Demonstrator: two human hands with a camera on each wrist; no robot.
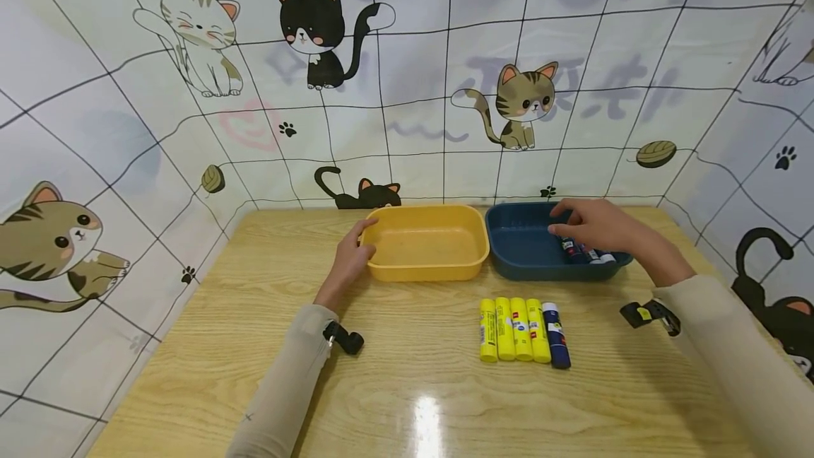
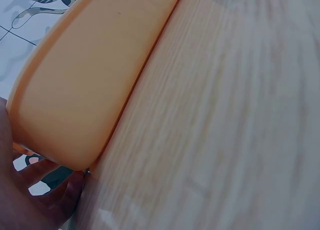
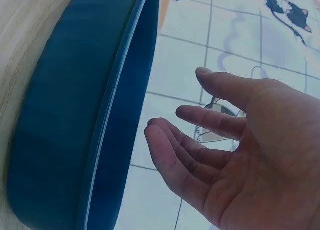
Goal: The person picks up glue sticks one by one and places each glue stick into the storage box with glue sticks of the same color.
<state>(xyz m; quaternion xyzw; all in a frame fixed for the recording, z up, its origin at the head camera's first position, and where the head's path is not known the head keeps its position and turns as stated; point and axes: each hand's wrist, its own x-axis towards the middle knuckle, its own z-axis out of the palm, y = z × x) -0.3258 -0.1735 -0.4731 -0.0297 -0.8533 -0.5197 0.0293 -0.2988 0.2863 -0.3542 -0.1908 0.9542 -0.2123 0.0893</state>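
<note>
A yellow plastic bin (image 1: 422, 271) stands at the back of the table, and my left hand (image 1: 350, 256) grips its left end. In the left wrist view the fingers (image 2: 37, 172) curl around the end wall of that bin. Touching its right side is a blue bin (image 1: 547, 271) with several dark blue glue sticks (image 1: 572, 251) at its right end. Over this bin hovers my right hand (image 1: 594, 223), fingers spread and relaxed, holding nothing in the right wrist view. In front stand or lie in a row several yellow glue sticks (image 1: 514, 329) and one dark blue glue stick (image 1: 556, 336).
The wooden table (image 1: 407, 380) backs onto a white tiled-pattern wall covering (image 1: 420, 69) printed with cartoon cats. More of this covering rises at the left and right sides. Each wrist wears a strap with a small black mount (image 1: 346, 339).
</note>
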